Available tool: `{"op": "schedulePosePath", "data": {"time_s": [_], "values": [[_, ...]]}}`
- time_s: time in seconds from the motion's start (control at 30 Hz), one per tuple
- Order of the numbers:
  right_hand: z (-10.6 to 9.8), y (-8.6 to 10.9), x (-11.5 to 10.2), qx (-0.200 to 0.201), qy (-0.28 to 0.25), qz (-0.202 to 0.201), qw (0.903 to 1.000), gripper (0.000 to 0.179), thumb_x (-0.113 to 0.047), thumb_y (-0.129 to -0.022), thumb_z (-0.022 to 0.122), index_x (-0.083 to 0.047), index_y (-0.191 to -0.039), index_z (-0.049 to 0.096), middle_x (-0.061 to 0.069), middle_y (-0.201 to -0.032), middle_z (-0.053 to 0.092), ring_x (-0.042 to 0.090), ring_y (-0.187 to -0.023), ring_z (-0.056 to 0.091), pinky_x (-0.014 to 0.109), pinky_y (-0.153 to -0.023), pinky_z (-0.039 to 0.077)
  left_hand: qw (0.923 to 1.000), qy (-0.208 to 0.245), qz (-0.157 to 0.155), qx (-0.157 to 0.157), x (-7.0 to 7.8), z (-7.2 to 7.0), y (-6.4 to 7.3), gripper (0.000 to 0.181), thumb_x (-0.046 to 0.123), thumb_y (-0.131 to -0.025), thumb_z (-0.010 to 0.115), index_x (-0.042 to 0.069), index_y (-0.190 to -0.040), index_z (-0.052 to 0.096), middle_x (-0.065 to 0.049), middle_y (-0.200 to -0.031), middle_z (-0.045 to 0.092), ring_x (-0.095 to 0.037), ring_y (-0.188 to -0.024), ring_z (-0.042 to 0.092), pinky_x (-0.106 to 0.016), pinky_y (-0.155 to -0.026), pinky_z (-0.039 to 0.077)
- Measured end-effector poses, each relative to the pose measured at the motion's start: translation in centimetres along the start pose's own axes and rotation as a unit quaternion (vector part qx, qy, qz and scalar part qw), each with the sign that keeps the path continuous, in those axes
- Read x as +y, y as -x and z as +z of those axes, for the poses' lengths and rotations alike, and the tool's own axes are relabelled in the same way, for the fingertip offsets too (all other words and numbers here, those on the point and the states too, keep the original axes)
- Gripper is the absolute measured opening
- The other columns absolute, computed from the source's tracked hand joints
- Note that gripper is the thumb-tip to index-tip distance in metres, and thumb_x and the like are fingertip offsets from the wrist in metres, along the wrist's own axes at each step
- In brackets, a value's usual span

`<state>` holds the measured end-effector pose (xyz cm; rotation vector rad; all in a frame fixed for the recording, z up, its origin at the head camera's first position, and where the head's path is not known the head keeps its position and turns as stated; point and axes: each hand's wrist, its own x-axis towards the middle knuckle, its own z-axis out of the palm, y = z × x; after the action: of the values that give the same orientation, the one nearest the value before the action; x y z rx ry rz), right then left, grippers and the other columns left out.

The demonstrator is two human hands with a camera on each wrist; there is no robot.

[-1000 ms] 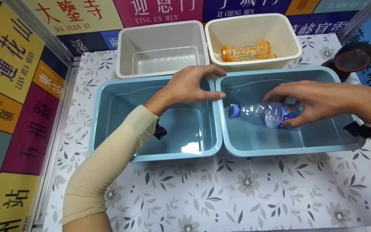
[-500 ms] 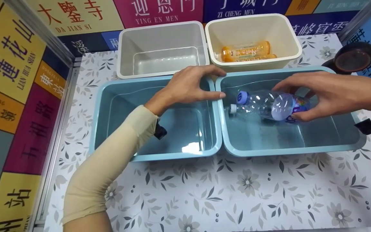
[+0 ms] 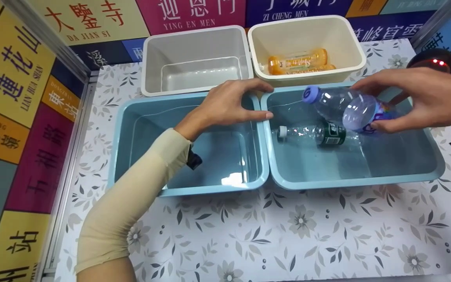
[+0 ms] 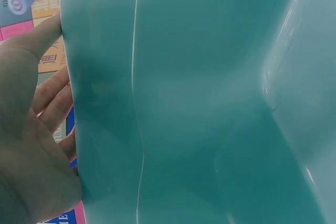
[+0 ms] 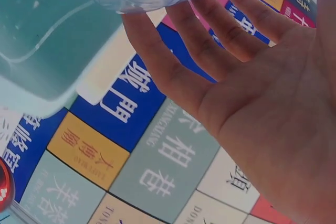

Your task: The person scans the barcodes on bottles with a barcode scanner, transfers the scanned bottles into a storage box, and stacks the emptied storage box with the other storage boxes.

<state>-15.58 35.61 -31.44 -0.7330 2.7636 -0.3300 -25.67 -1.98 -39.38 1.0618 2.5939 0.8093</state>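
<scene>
Right hand point(image 3: 425, 98) grips a purple-capped bottle point(image 3: 352, 111)

Its thumb pinches the near side, fingers the far; the arm reaches in from the right. The clear bottle tilts, cap leftward and raised, over the right blue bin point(image 3: 358, 183), towards its back edge. The left hand point(image 3: 233, 102) rests spread on that bin's left rim, clasping nothing.

Seeing clear, glossy plastic on the purple-capped bottle point(image 3: 360, 112). Now catching smooth, shiny plastic on the near-left tub point(image 3: 217, 154), matt cloth on the sleeve point(image 3: 131, 192).
</scene>
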Motion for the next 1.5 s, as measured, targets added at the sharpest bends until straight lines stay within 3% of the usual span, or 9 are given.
{"op": "schedulePosePath", "data": {"time_s": [0.43,0.67,0.77,0.87,0.9,1.0,1.1,1.33,1.5], "values": [[-1.0,0.9,1.4,0.047,0.015,0.024,0.9985,0.083,-0.029,-0.082,0.084,-0.017,-0.152,0.041,0.011,-0.122,0.063,0.029,-0.102,0.063,0.05,-0.077,0.058,1.0,-0.005,0.002,0.004,0.0,0.0,0.0,0.071,0.075,-0.079,0.067,0.04,-0.139,0.054,0.02,-0.137,0.06,0.001,-0.124,0.053,-0.03,-0.107,0.041],[-1.4,1.4,2.5,0.091,0.01,0.039,0.9951,0.087,-0.027,-0.073,0.09,-0.015,-0.148,0.047,0.018,-0.118,0.065,0.037,-0.093,0.065,0.056,-0.071,0.058,1.0,0.001,0.003,0.0,0.0,0.0,0.0,0.07,0.075,-0.078,0.067,0.042,-0.138,0.055,0.02,-0.136,0.06,0.001,-0.122,0.053,-0.03,-0.105,0.043],[-1.6,1.7,3.3,0.091,0.007,0.054,0.9944,0.086,-0.026,-0.075,0.089,-0.016,-0.149,0.045,0.02,-0.121,0.066,0.039,-0.092,0.065,0.025,-0.072,0.06,1.0,0.002,0.0,-0.002,0.0,-0.1,-0.1,0.07,0.075,-0.078,0.067,0.042,-0.138,0.054,0.02,-0.136,0.06,0.0,-0.123,0.053,-0.03,-0.105,0.043],[-1.8,1.9,4.1,0.09,-0.01,0.077,0.9929,0.085,-0.025,-0.077,0.088,-0.018,-0.15,0.044,0.022,-0.125,0.064,0.021,-0.095,0.066,0.0,-0.066,0.043,1.0,0.002,-0.004,-0.004,0.0,-0.1,0.0,0.07,0.074,-0.078,0.067,0.042,-0.139,0.054,0.019,-0.137,0.059,0.0,-0.124,0.052,-0.031,-0.105,0.042],[-1.8,1.9,4.4,0.091,-0.015,0.085,0.9921,0.084,-0.024,-0.079,0.086,-0.018,-0.151,0.043,0.024,-0.126,0.063,0.012,-0.095,0.064,-0.004,-0.065,0.036,1.0,0.001,-0.004,-0.003,0.0,-0.1,0.0,0.07,0.074,-0.078,0.067,0.042,-0.138,0.054,0.019,-0.136,0.06,0.0,-0.123,0.053,-0.031,-0.105,0.042],[-1.8,2.2,4.8,0.102,-0.028,0.1,0.9893,0.081,-0.021,-0.082,0.084,-0.018,-0.151,0.043,0.025,-0.126,0.06,-0.009,-0.089,0.048,-0.006,-0.066,0.034,1.0,-0.005,-0.002,0.0,0.1,-0.1,0.0,0.069,0.075,-0.078,0.067,0.042,-0.138,0.054,0.02,-0.135,0.06,0.001,-0.122,0.053,-0.03,-0.104,0.043],[-1.6,2.5,5.1,0.117,-0.031,0.102,0.9874,0.077,-0.018,-0.085,0.081,-0.019,-0.152,0.043,0.019,-0.124,0.059,-0.007,-0.087,0.043,-0.006,-0.068,0.033,1.0,-0.007,0.004,0.003,0.1,0.0,0.0,0.069,0.075,-0.079,0.066,0.041,-0.137,0.055,0.021,-0.134,0.061,0.002,-0.12,0.054,-0.029,-0.104,0.043],[-1.0,3.3,6.4,0.161,-0.044,0.104,0.9804,0.072,-0.014,-0.089,0.076,-0.025,-0.151,0.043,-0.031,-0.113,0.046,-0.004,-0.09,0.045,-0.004,-0.071,0.036,1.0,-0.001,0.004,0.002,0.1,-0.1,-0.1,0.069,0.074,-0.079,0.067,0.041,-0.138,0.055,0.02,-0.134,0.061,0.002,-0.12,0.054,-0.029,-0.105,0.043],[0.2,3.9,10.2,0.191,-0.043,0.12,0.9733,0.071,-0.017,-0.09,0.075,-0.031,-0.15,0.042,-0.014,-0.127,0.058,-0.013,-0.101,0.044,-0.003,-0.071,0.036,1.0,-0.001,0.004,0.0,0.1,-0.1,0.0,0.069,0.074,-0.079,0.067,0.041,-0.138,0.054,0.02,-0.135,0.06,0.002,-0.121,0.053,-0.029,-0.105,0.043]]}}
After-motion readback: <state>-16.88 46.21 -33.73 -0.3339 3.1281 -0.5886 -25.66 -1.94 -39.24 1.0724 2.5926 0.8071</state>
